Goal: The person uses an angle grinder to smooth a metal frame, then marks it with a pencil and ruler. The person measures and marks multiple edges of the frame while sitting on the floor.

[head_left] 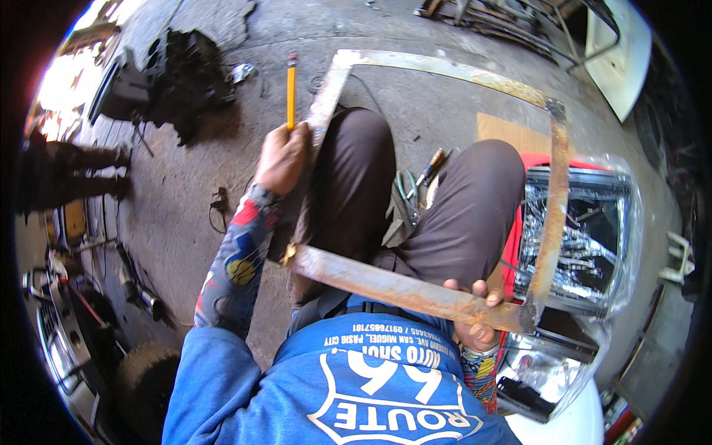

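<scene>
A rectangular, rusty metal frame [378, 284] lies across my lap, its far side raised beyond my knees. My left hand [282, 159] is closed around a yellow pencil [291, 95], which points upward with its eraser end out. That same hand rests against the frame's left bar; whether its fingers also grip the bar is partly hidden. My right hand [478, 326] holds the near bar close to the near right corner, with fingertips over its upper edge and the thumb below. Dark weld marks show at the two right corners.
Between my knees sit pliers [404, 185] and a screwdriver [432, 165]. A plastic-wrapped headlight [571, 230] lies on the right, near cardboard [508, 127]. A black engine part [185, 81] is on the floor at far left. Another person's legs [74, 167] stand at the left edge.
</scene>
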A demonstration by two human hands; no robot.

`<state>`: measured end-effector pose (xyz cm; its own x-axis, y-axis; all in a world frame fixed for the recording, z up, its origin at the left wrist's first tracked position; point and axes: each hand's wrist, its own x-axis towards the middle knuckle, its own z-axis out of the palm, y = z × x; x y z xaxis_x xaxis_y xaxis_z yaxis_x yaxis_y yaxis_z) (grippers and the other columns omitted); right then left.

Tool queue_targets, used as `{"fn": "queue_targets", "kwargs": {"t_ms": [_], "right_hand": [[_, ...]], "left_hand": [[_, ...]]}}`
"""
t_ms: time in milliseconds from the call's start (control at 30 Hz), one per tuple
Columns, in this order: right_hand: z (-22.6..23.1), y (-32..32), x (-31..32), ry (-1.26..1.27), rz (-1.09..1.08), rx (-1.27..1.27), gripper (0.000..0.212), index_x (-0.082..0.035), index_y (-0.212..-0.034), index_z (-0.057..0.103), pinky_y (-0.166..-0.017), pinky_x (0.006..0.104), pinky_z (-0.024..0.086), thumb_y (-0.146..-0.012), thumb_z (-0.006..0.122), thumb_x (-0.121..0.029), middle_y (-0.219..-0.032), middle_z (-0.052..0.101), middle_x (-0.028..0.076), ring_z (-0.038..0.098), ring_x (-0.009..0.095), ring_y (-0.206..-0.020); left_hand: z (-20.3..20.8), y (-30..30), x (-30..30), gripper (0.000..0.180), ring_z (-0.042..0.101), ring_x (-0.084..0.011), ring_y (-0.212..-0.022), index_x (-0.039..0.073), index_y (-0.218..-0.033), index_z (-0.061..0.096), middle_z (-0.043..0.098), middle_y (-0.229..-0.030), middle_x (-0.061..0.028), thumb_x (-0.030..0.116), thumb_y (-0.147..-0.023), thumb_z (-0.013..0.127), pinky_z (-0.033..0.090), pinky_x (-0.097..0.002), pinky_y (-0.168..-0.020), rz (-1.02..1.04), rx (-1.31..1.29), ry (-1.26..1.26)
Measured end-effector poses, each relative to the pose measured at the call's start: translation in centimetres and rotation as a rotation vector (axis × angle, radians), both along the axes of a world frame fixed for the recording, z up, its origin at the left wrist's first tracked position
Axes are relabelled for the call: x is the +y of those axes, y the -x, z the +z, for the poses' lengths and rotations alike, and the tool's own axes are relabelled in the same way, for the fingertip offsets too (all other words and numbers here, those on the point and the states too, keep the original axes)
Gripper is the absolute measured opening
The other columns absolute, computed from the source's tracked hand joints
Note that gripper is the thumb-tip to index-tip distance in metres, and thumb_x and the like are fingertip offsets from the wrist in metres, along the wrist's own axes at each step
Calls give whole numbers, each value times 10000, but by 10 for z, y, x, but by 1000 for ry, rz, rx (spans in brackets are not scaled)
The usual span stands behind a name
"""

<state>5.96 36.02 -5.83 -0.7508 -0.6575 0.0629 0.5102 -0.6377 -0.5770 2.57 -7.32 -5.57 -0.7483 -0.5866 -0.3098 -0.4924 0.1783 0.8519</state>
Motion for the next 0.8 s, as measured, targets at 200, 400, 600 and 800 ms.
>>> {"fn": "queue_targets", "kwargs": {"t_ms": [200,400,600,800], "right_hand": [[-23,-52,13,-25,-139,-201,655,-172,-1475,527,-1134,553,448,-880,695,43,-1601,425,119,398,311,-1483],[-17,-44,13,-30,28,-475,701,-102,-1561,399,-1180,463,410,-915,665,-56,-1607,417,150,458,303,-1446],[-13,-39,100,-327,239,-583,705,30,-1493,449,-1083,456,510,-870,726,-149,-1459,563,245,618,386,-1280],[-153,-58,168,-1469,104,-610,437,28,-1301,634,-561,340,575,-906,650,-157,-1025,748,158,728,211,-730]], "left_hand": [[12,-21,5,359,459,-57,-724,5,-981,655,556,-786,47,321,-1099,530,410,-276,-636,-63,69,90],[3,-22,3,395,474,-104,-653,7,-958,643,536,-693,-8,351,-1093,505,388,-305,-591,-108,8,288],[-9,-42,-26,364,408,-56,-596,64,-917,619,483,-688,59,327,-1114,462,324,-265,-537,-61,50,227],[-15,-87,-65,339,367,-50,-648,91,-872,565,437,-713,75,325,-1106,492,294,-254,-581,17,40,388]]}}
